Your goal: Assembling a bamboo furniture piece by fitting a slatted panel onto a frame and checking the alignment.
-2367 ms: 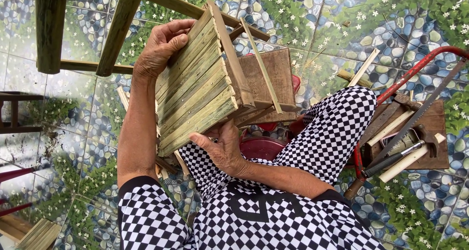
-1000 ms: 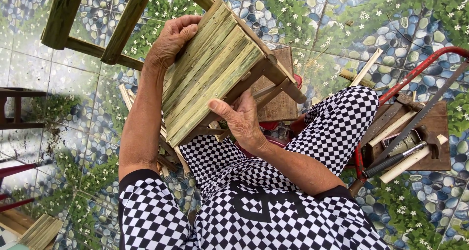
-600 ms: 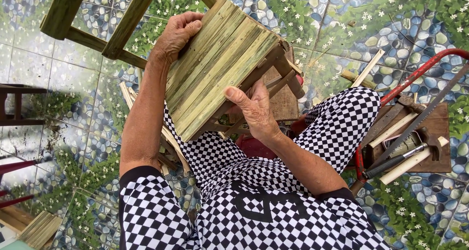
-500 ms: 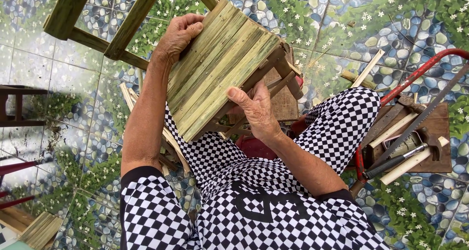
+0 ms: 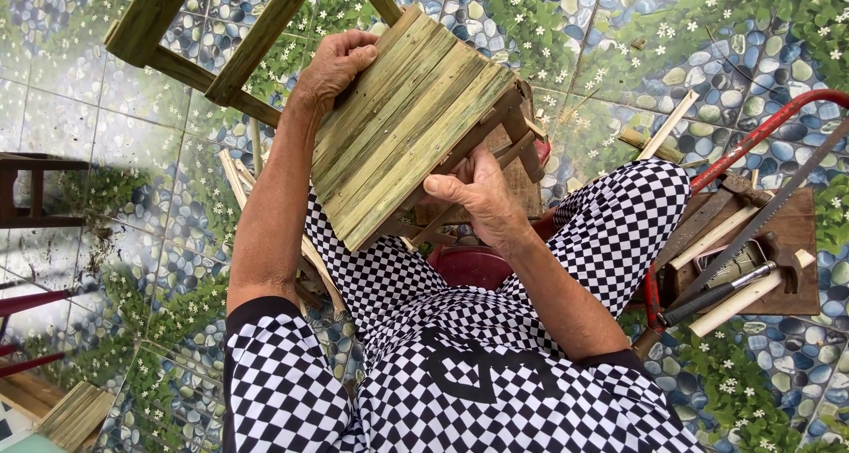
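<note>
Floor: the tiled floor printed with pebbles and small white flowers carried all the work; no desk was in view.
Frame: a large frame of greenish square timber bars stood at the upper left, apart from the hands.
Stool: the small stool with a seat of pale green-yellow bamboo slats on a brown wooden frame was held above the lap of the person in checked black-and-white clothing, tilted, with the slatted seat facing the camera.
Change: compared with the earlier views, the stool had been rotated; its side and open underframe had faced up then, and the seat surface was now presented almost flat. The legs pointed away and to the right.
Meaning: judged from this, the turning was largely complete and the seat surface was exposed for inspection or further work.
Left hand: the left hand was closed over the far upper edge of the seat, fingers wrapped onto the slats.
Right hand: the right hand gripped the lower right edge at the frame rail, thumb on top.
Hands: well apart, both clamped on the stool.
Tools: a red-framed saw and a wooden board carrying a hammer and sticks lay at the right, untouched.
</note>
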